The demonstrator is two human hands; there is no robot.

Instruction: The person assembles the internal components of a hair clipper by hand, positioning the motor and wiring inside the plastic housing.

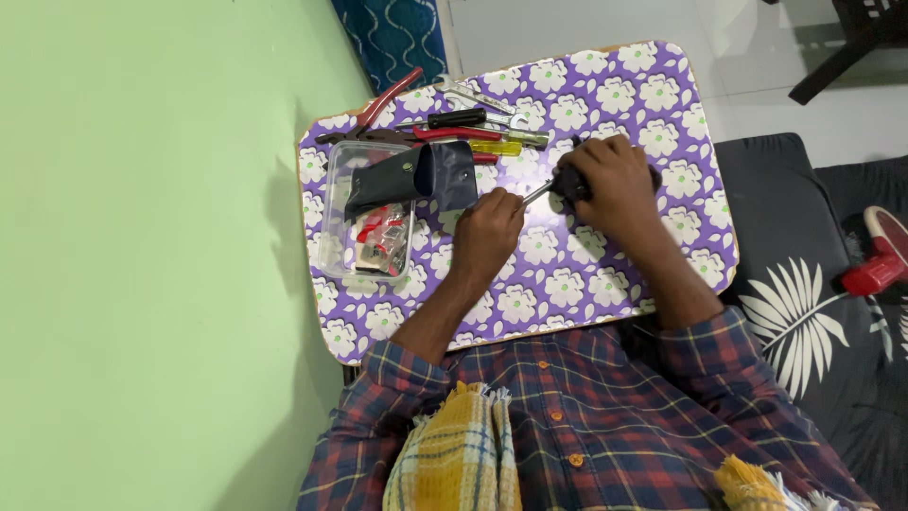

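The left hand is closed around the metal shaft of a screwdriver, pinching it near its tip, just right of the clear plastic box. The right hand is wrapped over the screwdriver's dark handle, fingers curled shut on it, farther right of the box and resting low on the desk (its top is covered in a purple cloth with white flowers). The tool lies tilted between the two hands, the shaft pointing toward the box.

A dark pouch lies across the box's upper rim, partly over it. Inside the box sit small red and silvery parts, too small to tell apart. Just beyond the box, a cluster of hand tools lies together: red-handled pliers, a black-handled screwdriver, a yellow-handled one and a spanner. The person wears a plaid shirt with a yellow checked cloth over the shoulders.
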